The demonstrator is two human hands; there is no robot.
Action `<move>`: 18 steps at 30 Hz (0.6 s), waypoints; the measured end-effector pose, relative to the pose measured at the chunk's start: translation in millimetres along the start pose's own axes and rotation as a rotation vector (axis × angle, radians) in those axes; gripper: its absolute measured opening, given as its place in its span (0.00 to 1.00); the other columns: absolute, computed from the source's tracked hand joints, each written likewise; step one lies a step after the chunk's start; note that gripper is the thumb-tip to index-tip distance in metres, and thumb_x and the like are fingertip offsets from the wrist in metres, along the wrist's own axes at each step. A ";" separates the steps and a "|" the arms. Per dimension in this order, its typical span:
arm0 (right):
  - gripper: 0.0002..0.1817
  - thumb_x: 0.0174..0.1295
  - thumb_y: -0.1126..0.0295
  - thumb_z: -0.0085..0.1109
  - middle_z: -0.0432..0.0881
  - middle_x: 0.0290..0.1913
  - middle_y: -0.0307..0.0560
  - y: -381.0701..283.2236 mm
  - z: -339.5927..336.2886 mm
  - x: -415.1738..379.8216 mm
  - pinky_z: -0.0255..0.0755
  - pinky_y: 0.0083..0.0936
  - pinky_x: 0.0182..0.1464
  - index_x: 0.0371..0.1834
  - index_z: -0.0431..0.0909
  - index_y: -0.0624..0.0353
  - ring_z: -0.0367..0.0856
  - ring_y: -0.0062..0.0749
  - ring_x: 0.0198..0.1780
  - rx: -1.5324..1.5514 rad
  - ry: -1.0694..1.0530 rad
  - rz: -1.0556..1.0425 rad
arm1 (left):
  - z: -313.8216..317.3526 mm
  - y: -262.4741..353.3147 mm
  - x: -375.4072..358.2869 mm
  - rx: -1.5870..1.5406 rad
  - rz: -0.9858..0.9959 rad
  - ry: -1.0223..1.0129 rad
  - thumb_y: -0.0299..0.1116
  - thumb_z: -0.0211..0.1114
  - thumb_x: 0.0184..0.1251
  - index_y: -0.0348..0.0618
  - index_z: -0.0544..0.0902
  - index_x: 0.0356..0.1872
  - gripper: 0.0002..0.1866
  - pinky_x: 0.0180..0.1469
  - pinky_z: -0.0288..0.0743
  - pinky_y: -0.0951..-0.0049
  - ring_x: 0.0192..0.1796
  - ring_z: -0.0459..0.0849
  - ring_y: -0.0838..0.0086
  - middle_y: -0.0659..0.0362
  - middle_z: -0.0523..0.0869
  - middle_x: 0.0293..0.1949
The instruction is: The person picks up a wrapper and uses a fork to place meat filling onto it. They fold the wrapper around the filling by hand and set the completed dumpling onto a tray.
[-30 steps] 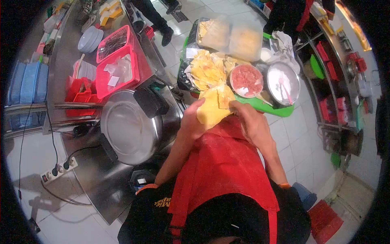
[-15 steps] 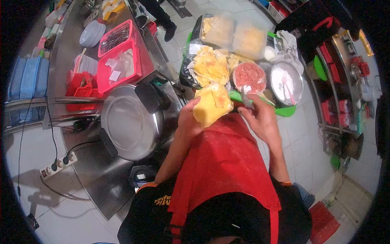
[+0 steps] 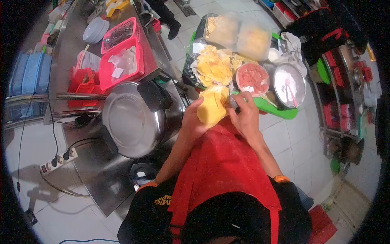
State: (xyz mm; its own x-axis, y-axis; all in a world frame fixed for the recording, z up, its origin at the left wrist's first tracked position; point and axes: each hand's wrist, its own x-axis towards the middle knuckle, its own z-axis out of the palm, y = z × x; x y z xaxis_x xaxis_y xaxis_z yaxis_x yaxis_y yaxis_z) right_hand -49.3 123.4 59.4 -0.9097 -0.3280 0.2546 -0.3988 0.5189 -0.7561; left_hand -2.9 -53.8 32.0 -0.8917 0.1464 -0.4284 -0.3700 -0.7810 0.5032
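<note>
My left hand [image 3: 192,118] is closed around yellow dough wrappers [image 3: 212,107], held up in front of the red apron. Close by on the right, my right hand [image 3: 246,116] pinches a small grey metallic tool [image 3: 233,101] at the wrappers' edge; its exact kind is hidden by the fingers. Just beyond the hands sits a round tub of pink minced filling [image 3: 252,78]. A loose pile of yellow wrappers [image 3: 213,67] lies to its left. On the right is a metal bowl [image 3: 301,87] with white contents and a pink-handled utensil in it.
Two translucent containers [image 3: 254,38] stand behind the wrapper pile. A large lidded metal pot [image 3: 132,120] is at my left, beside red baskets [image 3: 122,69] on a steel counter. A power strip [image 3: 59,162] with cords lies lower left. Shelves [image 3: 339,89] line the right; another person's leg [image 3: 166,20] shows behind.
My right hand has moved left from beside the filling tub to the wrappers, carrying the grey tool. My left hand still holds the wrappers, now slightly turned. The view has shifted a little.
</note>
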 end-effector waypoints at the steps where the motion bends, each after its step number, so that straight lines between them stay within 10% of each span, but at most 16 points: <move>1: 0.17 0.48 0.79 0.66 0.77 0.39 0.53 -0.2 1.5 -0.3 0.75 0.34 0.39 0.44 0.79 0.64 0.80 0.49 0.39 0.012 0.014 -0.010 | -4.3 -3.6 2.2 0.105 0.042 0.019 0.23 0.62 0.64 0.34 0.74 0.58 0.20 0.57 0.77 0.69 0.53 0.83 0.69 0.53 0.82 0.53; 4: 0.17 0.48 0.80 0.64 0.76 0.39 0.53 3.5 4.7 0.2 0.74 0.35 0.39 0.44 0.79 0.64 0.80 0.48 0.39 0.039 0.016 -0.025 | -8.1 -5.5 5.0 0.243 0.124 0.023 0.14 0.68 0.54 0.34 0.76 0.55 0.25 0.56 0.76 0.72 0.52 0.83 0.73 0.56 0.83 0.52; 16: 0.14 0.52 0.80 0.61 0.78 0.36 0.55 2.4 6.9 15.3 0.72 0.31 0.37 0.43 0.76 0.67 0.78 0.46 0.34 0.209 -0.212 0.047 | -5.4 0.0 -5.9 0.472 0.324 -0.009 0.27 0.63 0.66 0.33 0.73 0.59 0.21 0.60 0.75 0.66 0.56 0.81 0.67 0.52 0.81 0.55; 18: 0.14 0.52 0.80 0.60 0.79 0.35 0.55 4.7 10.0 16.5 0.72 0.30 0.37 0.43 0.74 0.66 0.78 0.46 0.33 0.277 -0.238 0.031 | -7.7 5.9 -2.5 -0.532 -0.028 -0.082 0.40 0.51 0.73 0.34 0.69 0.64 0.24 0.67 0.66 0.56 0.63 0.76 0.58 0.47 0.77 0.60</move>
State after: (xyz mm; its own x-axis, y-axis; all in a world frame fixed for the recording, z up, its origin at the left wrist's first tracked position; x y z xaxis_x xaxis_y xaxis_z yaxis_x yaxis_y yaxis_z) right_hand -65.0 112.5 54.0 -0.8554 -0.5071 0.1058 -0.2948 0.3085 -0.9044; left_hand -0.8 -63.4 30.2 -0.9086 0.2023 -0.3655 -0.2302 -0.9726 0.0337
